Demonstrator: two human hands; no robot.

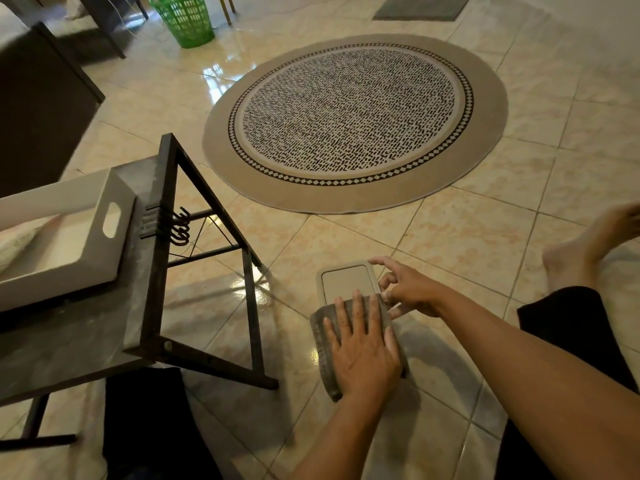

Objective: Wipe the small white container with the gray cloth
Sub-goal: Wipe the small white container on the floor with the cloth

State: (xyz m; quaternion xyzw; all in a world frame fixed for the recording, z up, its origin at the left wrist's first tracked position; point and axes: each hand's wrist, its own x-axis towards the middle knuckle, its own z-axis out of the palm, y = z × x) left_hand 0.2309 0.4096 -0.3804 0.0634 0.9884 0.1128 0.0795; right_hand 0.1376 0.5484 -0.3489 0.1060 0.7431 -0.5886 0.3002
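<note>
Down at lower centre, the left hand (pixel 363 344) lies flat, fingers spread, pressing the gray cloth (pixel 323 355) onto the near end of the small white container (pixel 348 280), which lies on the floor tiles (pixel 450 244). Just right, the right hand (pixel 408 289) steadies its edge with loosely open fingers, gripping nothing. Wiping seems underway; the far half is uncovered and probably still to do.
</note>
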